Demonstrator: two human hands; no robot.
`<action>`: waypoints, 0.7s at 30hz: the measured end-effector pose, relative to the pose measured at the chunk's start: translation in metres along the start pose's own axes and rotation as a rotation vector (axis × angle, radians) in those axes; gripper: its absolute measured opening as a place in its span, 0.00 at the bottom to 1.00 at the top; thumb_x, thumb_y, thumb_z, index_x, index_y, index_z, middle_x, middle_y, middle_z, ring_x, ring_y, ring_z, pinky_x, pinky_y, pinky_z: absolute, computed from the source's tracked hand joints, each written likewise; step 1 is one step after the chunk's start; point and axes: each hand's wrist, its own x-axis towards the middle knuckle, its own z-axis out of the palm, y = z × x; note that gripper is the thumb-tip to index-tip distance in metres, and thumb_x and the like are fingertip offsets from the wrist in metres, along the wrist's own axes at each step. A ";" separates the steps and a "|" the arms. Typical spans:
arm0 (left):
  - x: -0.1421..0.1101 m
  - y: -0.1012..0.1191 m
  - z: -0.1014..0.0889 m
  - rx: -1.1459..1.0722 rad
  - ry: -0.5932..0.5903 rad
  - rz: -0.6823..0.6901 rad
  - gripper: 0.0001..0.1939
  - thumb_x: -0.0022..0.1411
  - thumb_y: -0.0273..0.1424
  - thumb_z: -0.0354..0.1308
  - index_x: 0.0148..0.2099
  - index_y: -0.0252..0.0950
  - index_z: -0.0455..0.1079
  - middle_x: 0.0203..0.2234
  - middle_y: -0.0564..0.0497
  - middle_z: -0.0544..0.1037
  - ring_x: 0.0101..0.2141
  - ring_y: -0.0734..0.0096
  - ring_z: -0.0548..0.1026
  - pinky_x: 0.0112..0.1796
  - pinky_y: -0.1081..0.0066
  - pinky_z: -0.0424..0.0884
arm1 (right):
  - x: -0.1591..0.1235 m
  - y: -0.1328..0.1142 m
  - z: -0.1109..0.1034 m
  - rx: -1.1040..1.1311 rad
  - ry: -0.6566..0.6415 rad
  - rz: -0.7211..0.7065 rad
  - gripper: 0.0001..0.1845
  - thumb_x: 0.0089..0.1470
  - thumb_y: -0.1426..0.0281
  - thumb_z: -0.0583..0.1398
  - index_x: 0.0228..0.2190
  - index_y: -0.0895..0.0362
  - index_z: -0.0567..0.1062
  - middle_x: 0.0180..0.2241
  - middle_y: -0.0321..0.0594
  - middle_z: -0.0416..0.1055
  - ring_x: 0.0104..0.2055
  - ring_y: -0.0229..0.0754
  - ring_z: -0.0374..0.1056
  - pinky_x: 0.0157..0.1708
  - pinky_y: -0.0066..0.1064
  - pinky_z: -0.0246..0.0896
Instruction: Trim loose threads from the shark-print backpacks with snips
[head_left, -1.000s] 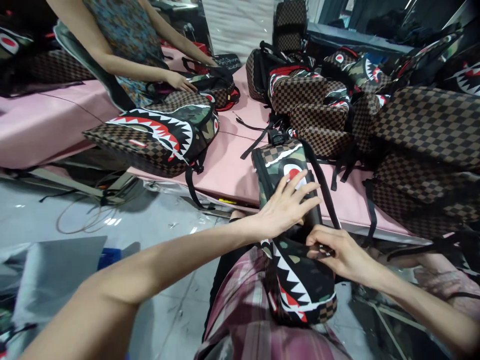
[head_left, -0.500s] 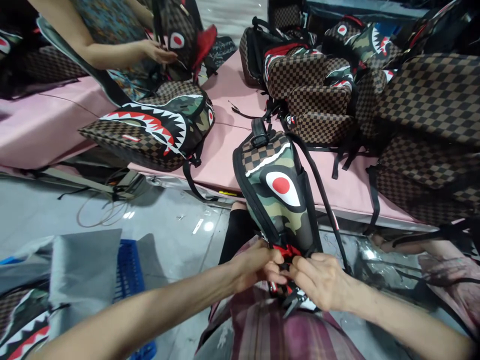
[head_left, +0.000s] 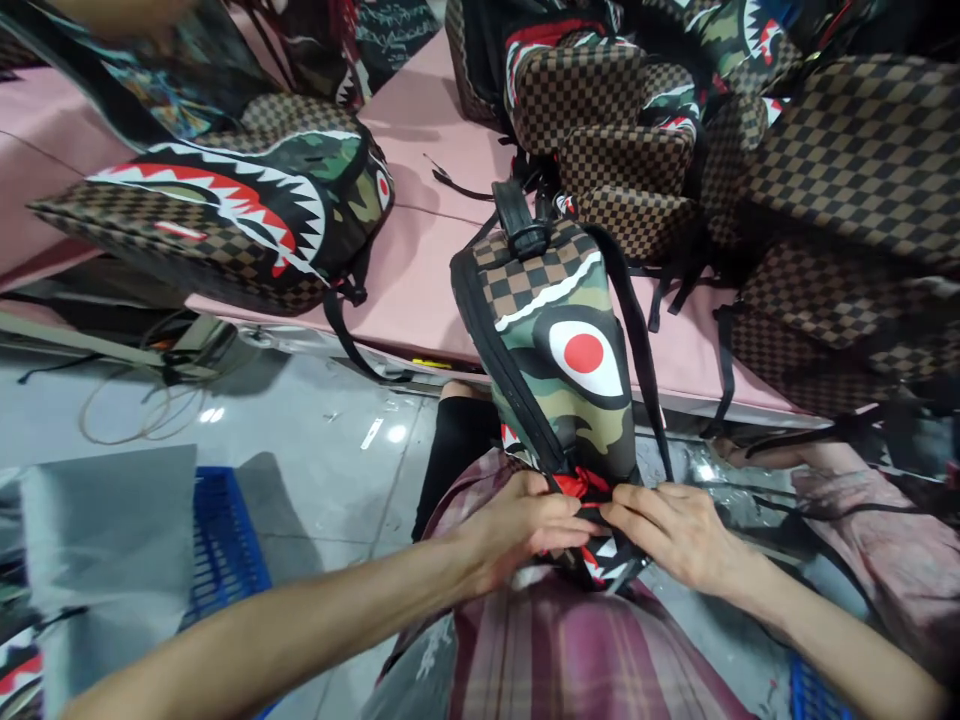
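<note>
A backpack [head_left: 559,350] with camouflage, brown check and a red-and-white eye leans from the table edge into my lap. Its black carry handle [head_left: 521,215] points away from me. My left hand [head_left: 517,525] grips the near end from the left, its fingers closed on the fabric beside a bunched red part [head_left: 581,485]. From the other side my right hand [head_left: 675,530] pinches the black edge, its fingertips almost meeting the left ones. White shark teeth [head_left: 604,560] are printed below my fingers. Exactly what lies under the fingertips is hidden.
Another shark-mouth backpack [head_left: 225,220] lies on the pink table [head_left: 420,270] to the left. Several checked bags [head_left: 600,120] are piled at the right. A blue crate [head_left: 225,540] and grey sheet [head_left: 112,540] stand on the floor. Other people sit across and at right.
The view has shifted, and the backpack sits slightly more upright. My fingers have spread a little along its near end. A metal tool seen below my right hand before no longer shows clearly.
</note>
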 end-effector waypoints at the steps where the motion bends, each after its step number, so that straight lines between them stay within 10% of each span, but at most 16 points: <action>1: 0.002 -0.002 0.005 -0.024 0.007 -0.018 0.10 0.49 0.27 0.62 0.33 0.29 0.66 0.32 0.42 0.76 0.37 0.58 0.77 0.45 0.60 0.70 | -0.006 0.001 0.001 0.024 0.002 0.040 0.14 0.59 0.77 0.46 0.40 0.59 0.69 0.35 0.42 0.72 0.25 0.34 0.64 0.23 0.26 0.56; 14: 0.028 -0.027 0.039 -0.119 0.130 -0.085 0.07 0.50 0.19 0.60 0.31 0.30 0.66 0.30 0.47 0.76 0.33 0.67 0.77 0.43 0.65 0.72 | -0.053 -0.002 0.025 0.075 0.239 0.213 0.11 0.56 0.77 0.49 0.37 0.59 0.68 0.30 0.43 0.71 0.26 0.35 0.67 0.26 0.26 0.62; 18: 0.023 -0.006 0.020 0.264 -0.060 -0.100 0.11 0.56 0.35 0.56 0.30 0.30 0.69 0.27 0.45 0.77 0.29 0.67 0.76 0.34 0.69 0.72 | -0.048 0.003 0.023 0.208 0.307 0.391 0.10 0.53 0.78 0.49 0.35 0.57 0.68 0.30 0.41 0.69 0.28 0.36 0.67 0.25 0.26 0.61; 21: 0.017 0.045 -0.007 0.735 0.091 0.298 0.20 0.58 0.42 0.51 0.22 0.33 0.68 0.20 0.48 0.75 0.26 0.69 0.73 0.31 0.73 0.68 | -0.040 0.010 0.023 0.310 0.344 0.587 0.12 0.51 0.80 0.49 0.34 0.56 0.68 0.31 0.40 0.67 0.30 0.37 0.66 0.26 0.26 0.61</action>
